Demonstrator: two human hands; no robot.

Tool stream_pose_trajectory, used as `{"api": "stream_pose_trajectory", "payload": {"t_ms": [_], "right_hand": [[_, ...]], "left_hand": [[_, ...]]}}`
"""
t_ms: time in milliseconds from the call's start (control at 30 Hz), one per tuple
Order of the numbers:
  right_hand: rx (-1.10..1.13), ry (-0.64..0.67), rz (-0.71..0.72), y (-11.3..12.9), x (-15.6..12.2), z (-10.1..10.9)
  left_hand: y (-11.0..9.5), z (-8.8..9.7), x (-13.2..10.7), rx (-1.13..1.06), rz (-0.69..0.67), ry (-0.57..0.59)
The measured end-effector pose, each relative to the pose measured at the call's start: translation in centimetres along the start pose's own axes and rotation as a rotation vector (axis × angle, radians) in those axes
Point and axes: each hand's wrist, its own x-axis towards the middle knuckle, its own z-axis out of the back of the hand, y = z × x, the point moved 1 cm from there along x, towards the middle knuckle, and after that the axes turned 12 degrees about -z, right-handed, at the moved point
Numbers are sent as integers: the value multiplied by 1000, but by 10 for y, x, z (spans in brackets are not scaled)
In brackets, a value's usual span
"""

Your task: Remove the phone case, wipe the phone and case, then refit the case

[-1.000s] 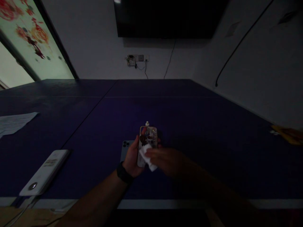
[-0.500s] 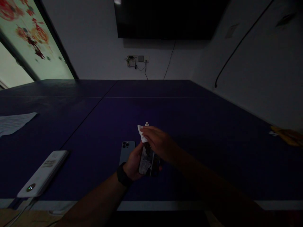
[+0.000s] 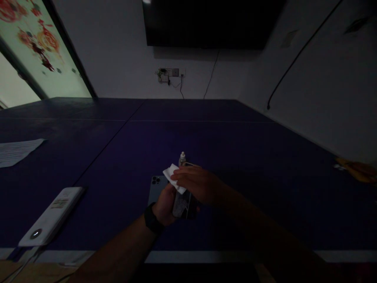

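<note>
Higher over the phone case [image 3: 181, 206] than before, the right hand [image 3: 196, 184] pinches a white wipe [image 3: 173, 178] tight; the left hand [image 3: 165, 205] closes round the case, holding it steady and tilted toward the wipe, near the counter's [image 3: 97, 157] front edge, beside a blue phone [image 3: 155, 188].

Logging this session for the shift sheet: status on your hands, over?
Left hand gripping patterned phone case. Right hand holding white wipe over it. Small bottle just beyond; blue phone beside left hand.
</note>
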Motion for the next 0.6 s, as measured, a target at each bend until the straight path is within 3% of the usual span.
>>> {"api": "stream_pose_trajectory", "payload": {"t_ms": [200, 400, 533, 600], "right_hand": [[-116, -48, -50, -21, -3, 4], [-64, -33, 80, 1, -2, 4], [-98, -53, 4, -1, -2, 7], [-87, -56, 30, 1, -3, 6]], "left_hand": [[-7, -12, -4, 14, 89, 39], [-5, -3, 1, -70, 16, -10], [-3, 2, -2, 21, 117, 16], [-3, 3, -3, 6, 82, 22]]}}
